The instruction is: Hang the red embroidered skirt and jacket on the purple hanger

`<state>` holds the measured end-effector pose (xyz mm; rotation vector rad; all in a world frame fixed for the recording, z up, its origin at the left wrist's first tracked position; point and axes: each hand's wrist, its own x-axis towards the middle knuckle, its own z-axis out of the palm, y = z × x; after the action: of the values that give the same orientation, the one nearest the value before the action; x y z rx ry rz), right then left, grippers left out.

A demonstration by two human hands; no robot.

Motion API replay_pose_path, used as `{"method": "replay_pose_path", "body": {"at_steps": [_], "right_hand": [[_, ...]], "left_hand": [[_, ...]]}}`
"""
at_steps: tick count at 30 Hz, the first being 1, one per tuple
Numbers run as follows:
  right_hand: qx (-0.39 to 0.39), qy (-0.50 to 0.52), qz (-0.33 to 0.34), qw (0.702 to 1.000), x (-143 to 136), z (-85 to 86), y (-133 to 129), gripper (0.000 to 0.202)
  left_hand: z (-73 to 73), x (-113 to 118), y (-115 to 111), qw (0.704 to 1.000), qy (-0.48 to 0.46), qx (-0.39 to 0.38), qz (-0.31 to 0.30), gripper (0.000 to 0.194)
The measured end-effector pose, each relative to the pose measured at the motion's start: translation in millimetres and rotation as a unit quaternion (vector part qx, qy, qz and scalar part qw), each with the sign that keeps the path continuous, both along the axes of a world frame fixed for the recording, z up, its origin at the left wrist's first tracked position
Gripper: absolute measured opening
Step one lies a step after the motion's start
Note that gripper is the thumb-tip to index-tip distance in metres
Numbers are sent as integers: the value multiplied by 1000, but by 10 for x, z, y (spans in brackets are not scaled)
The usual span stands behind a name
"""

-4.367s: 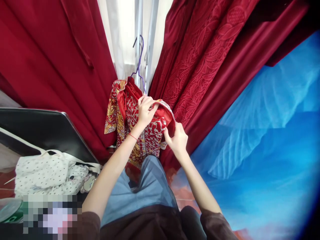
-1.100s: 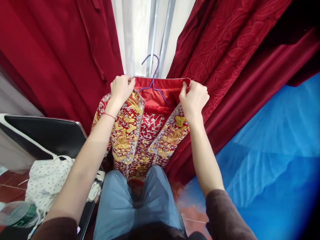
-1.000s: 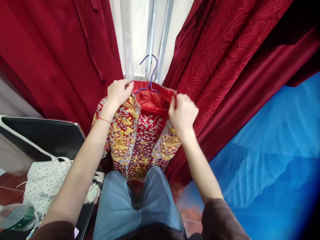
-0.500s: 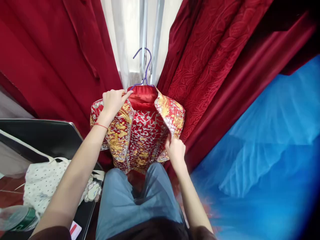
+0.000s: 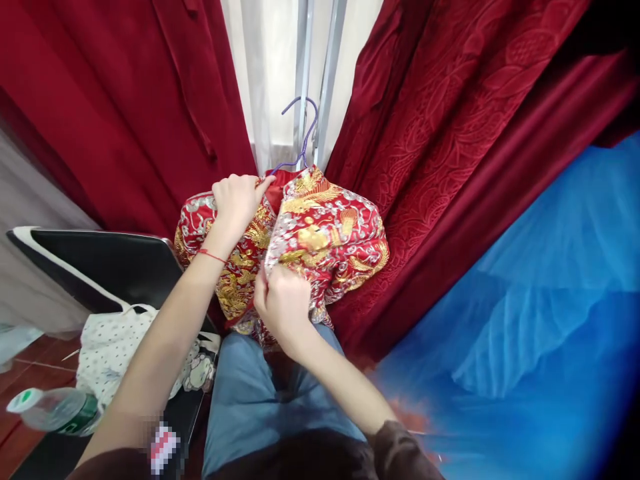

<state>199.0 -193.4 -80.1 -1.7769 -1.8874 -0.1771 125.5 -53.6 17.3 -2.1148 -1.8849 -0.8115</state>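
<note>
A red jacket with gold and silver embroidery hangs on a purple hanger in front of me. My left hand is closed round the jacket's shoulder and the hanger beside the collar, its thumb pointing along the hanger's arm. Lower down, my right hand grips the front edge of the jacket's right-side panel, which lies across the middle of the jacket. Only a small part of the red lining shows at the neck.
Dark red curtains hang on both sides. A black chair at the left bears a dotted white bag, a plastic bottle and a plush charm. Blue pleated fabric spreads at the right.
My right hand has moved left, drawing the right-side panel across the jacket and covering the lining that was exposed. My left hand keeps its hold near the collar. The view has shifted slightly.
</note>
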Motion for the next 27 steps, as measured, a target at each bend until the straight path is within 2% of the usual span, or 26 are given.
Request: {"method": "replay_pose_path", "body": {"at_steps": [2,5,7,10,12,15,17,18,20,23,27], "right_hand": [[-65,2,7,998,82,-150,82,24],[-173,16,-100,980,385,-391,134,28],[-162,28,-176,971,688,-422,61,31],[-58,47,-252,965,1131,-215,-87,31],[29,32,-244,969,1286,-21,-75,32],[99,-13,-145,984,1226,127,201,55],[106,-27,-133,985,1077,109,468,65],[99,-31,-140,985,1011,85,583,61],[69,-28,-150,986,962,47,718,42],[65,8,-172,983,1176,79,639,25],[183,69,-250,948,1704,311,320,24]], "left_hand": [[-40,-16,38,1000,-13,15,-7,72],[-115,-11,86,999,-30,27,-33,67],[-170,35,116,998,-35,24,-54,62],[-240,142,148,997,-40,20,-69,57],[-270,205,146,996,-44,20,-72,57],[-287,249,108,997,-39,15,-70,59],[-284,239,75,998,-27,14,-63,59],[-281,222,62,998,-20,14,-59,58],[-283,172,51,998,-8,14,-63,55],[-322,93,74,994,-7,20,-103,52],[-460,173,88,975,-45,129,-176,48]]}}
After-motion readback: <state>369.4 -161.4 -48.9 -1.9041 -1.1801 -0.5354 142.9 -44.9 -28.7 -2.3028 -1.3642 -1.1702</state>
